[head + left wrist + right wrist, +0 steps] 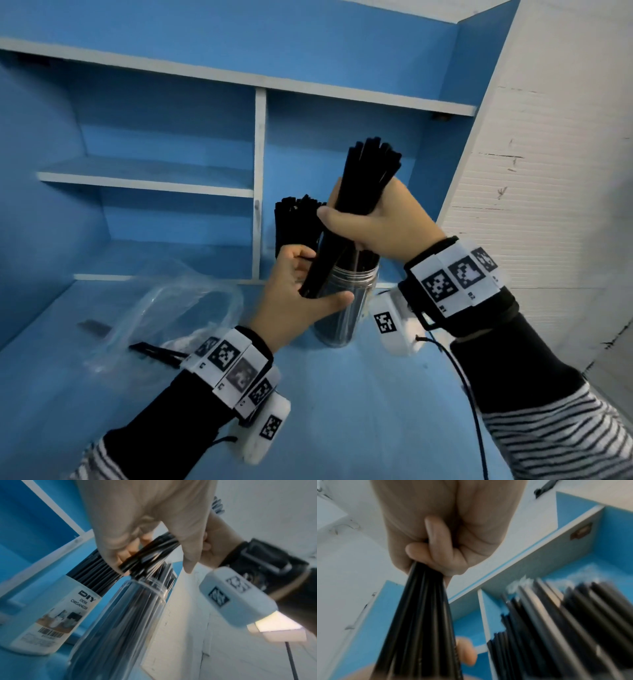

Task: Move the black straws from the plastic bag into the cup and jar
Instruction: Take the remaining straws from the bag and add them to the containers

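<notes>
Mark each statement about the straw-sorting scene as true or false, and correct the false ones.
1. The right hand grips a bundle of black straws. True.
2. The clear jar lies on its side. False: it stands upright on the blue surface.
3. The left hand holds the lower ends of the bundle at the jar's mouth. True.
4. The plastic bag hangs from the shelf. False: it lies on the surface, left of the jar.
5. The labelled cup holds no straws. False: black straws stand in it.
</notes>
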`<state>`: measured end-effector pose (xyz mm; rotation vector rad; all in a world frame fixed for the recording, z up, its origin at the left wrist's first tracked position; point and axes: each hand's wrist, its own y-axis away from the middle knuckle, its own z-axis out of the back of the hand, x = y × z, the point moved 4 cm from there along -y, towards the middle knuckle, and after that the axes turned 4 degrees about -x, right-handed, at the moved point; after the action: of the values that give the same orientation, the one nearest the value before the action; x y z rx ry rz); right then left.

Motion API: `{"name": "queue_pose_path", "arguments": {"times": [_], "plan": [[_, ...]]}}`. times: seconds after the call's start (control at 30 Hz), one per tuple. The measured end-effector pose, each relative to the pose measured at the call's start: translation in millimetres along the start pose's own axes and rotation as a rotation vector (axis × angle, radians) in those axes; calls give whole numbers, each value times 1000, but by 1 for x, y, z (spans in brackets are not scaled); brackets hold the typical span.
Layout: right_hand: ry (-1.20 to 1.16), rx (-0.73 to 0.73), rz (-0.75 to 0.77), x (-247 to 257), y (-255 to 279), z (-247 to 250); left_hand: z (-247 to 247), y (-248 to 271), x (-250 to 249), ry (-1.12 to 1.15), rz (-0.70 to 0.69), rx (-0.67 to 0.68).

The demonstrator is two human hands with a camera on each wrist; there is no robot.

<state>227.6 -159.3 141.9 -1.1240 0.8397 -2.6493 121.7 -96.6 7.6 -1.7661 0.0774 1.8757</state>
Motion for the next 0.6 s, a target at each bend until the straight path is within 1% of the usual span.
{"name": "queue_pose_path", "arguments": {"times": [0.03,0.1,0.17,0.3,0.43,0.6], "plan": [[-1,-37,-5,-1,-5,11,-4,-5,6,-13,-5,-12],[18,-89,-18,-3,-13,27,-14,-14,14,-33,14,36],[31,-107,-38,-9,-18,37,-24,-24,20,-99,34,84],[71,-157,-76,-24,-22,48,-31,-36,28,-178,62,94],[129,-210,-60,-31,-27,56,-29,-41,29,-199,55,116],[154,-208,-51,-35,-33,59,-28,-43,30,-229,48,121]]}}
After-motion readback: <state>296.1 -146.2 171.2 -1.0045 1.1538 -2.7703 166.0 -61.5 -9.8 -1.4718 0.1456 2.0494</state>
